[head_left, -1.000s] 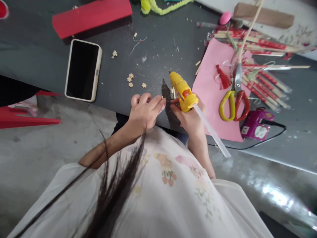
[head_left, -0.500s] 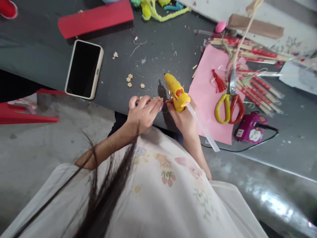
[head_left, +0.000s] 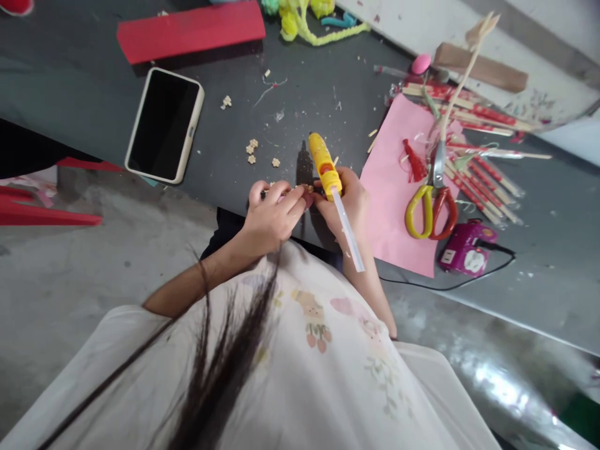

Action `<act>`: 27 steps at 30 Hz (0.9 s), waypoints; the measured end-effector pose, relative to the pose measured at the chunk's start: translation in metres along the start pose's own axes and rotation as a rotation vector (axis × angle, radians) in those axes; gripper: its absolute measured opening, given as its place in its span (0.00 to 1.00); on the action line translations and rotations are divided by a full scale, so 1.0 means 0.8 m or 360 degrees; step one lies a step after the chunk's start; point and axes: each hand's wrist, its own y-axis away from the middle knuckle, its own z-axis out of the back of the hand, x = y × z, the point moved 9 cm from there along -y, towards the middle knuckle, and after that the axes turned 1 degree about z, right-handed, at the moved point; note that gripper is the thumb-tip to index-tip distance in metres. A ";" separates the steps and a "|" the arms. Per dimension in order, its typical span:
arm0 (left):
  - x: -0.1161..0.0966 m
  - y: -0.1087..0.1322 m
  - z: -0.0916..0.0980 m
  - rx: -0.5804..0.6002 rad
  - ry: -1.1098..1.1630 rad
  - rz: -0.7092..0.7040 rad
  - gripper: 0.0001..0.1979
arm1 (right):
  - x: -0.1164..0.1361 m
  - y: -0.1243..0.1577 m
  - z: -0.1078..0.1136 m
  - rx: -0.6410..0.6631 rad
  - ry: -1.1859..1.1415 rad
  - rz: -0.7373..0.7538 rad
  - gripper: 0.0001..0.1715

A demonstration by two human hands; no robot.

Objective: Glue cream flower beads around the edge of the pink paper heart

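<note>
My right hand grips a yellow hot glue gun whose nozzle points away over the dark table; a clear glue stick sticks out of its back toward my body. My left hand is closed in a pinch on a thin stick with a small tan piece at the table's near edge, its fingertips touching those of my right hand. Small tan flower-shaped beads lie just beyond my left hand.
A phone in a cream case lies at the left, behind it a red foam block. To the right are pink paper, yellow-and-red scissors, wrapped sticks, a purple corded device and yellow-green yarn.
The glue gun swung from leaning right to nearly in line with my forearm. My hands came together until the fingertips touch. The view shifted slightly.
</note>
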 end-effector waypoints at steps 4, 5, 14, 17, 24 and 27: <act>0.004 0.002 -0.011 0.0168 0.0130 0.0071 0.15 | -0.004 -0.002 -0.005 0.0017 -0.0016 0.0004 0.17; 0.005 0.002 -0.011 0.0188 0.0151 0.0088 0.15 | -0.004 -0.003 -0.006 0.0028 -0.0012 0.0004 0.18; 0.007 0.001 -0.012 0.0233 0.0301 0.0117 0.14 | 0.024 0.005 0.011 0.0015 0.0166 0.0100 0.17; 0.007 0.001 -0.011 0.0221 0.0291 0.0099 0.15 | 0.033 0.008 0.013 0.0023 0.0221 0.0162 0.15; 0.005 0.001 -0.011 0.0220 0.0227 0.0091 0.18 | 0.022 0.008 0.010 -0.0010 0.0142 0.0122 0.16; 0.003 0.001 -0.008 0.0186 0.0210 0.0076 0.17 | 0.010 0.007 0.008 -0.0036 0.0042 0.0040 0.16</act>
